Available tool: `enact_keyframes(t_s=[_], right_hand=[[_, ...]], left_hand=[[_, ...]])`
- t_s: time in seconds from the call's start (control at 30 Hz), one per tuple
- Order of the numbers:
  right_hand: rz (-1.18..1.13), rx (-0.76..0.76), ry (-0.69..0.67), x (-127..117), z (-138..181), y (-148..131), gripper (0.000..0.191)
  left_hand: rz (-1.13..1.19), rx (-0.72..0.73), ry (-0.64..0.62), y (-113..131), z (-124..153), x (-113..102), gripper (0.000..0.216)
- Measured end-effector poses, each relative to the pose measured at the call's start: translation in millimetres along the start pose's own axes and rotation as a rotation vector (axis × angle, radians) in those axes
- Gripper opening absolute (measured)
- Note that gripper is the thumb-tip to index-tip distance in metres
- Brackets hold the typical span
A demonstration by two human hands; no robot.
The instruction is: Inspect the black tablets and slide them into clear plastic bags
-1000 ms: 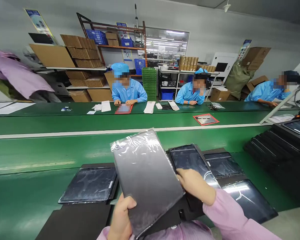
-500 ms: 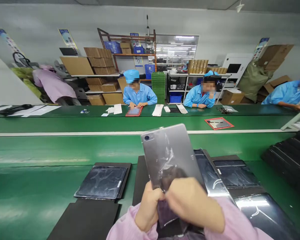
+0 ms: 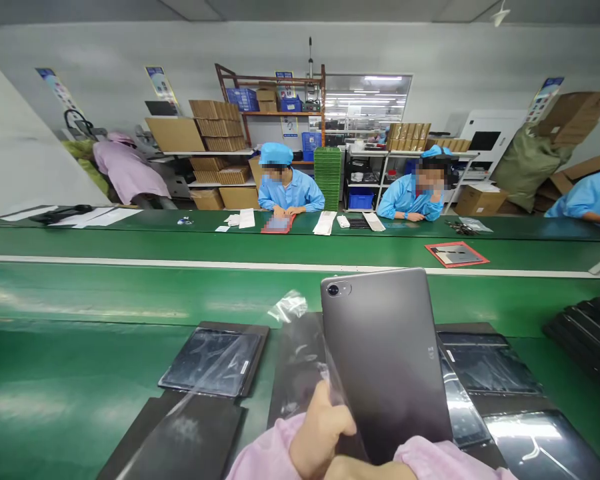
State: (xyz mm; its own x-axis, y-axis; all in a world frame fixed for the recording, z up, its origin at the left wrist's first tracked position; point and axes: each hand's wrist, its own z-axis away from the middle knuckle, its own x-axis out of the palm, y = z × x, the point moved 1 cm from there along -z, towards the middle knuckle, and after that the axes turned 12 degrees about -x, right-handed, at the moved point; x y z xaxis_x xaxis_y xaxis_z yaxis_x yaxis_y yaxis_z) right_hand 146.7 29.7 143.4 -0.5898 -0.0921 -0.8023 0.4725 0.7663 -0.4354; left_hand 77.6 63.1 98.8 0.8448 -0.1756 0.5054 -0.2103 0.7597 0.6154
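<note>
I hold a grey tablet (image 3: pixel 387 367) upright in front of me, its back and camera lens facing me. My left hand (image 3: pixel 323 430) is closed at the tablet's lower left edge, pinching the clear plastic film (image 3: pixel 287 308), which hangs loose to the left over the table. Only a sliver of my right hand (image 3: pixel 363 471) shows at the bottom edge. It is closed under the tablet's lower end, with a pink sleeve behind it.
Several wrapped tablets lie on black trays (image 3: pixel 213 360) on the green table (image 3: pixel 80 373), to the left and right (image 3: pixel 490 370) of my hands. Dark trays are stacked at the right edge (image 3: pixel 587 333). Across the belt, people in blue (image 3: pixel 290 190) work beside a red-framed tray (image 3: pixel 456 254).
The film has come off the tablet's back and now trails to the left. The tablet stands more upright and nearer the centre. The view has shifted left.
</note>
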Motion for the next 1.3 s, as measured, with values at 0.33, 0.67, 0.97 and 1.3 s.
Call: enact_keyframes(t_s=[0.33,0.67,0.97,1.3], right_hand=[[0.121,0.582,0.775,-63,73,28,0.029],[-0.458,0.709,1.09,-36,33,54,0.043],[-0.269,0.766,0.616,41,38,94,0.038],[-0.296,1.171,0.672,-57,186,122,0.051]], left_hand=[[-0.063,0.345,0.076,26,10,13,0.039],[-1.343,1.075,0.125,22,28,-9,0.069],[-1.81,0.538,0.414,3,-24,-73,0.056],[-0.996,0.313,0.688,-16,-51,-153,0.071]])
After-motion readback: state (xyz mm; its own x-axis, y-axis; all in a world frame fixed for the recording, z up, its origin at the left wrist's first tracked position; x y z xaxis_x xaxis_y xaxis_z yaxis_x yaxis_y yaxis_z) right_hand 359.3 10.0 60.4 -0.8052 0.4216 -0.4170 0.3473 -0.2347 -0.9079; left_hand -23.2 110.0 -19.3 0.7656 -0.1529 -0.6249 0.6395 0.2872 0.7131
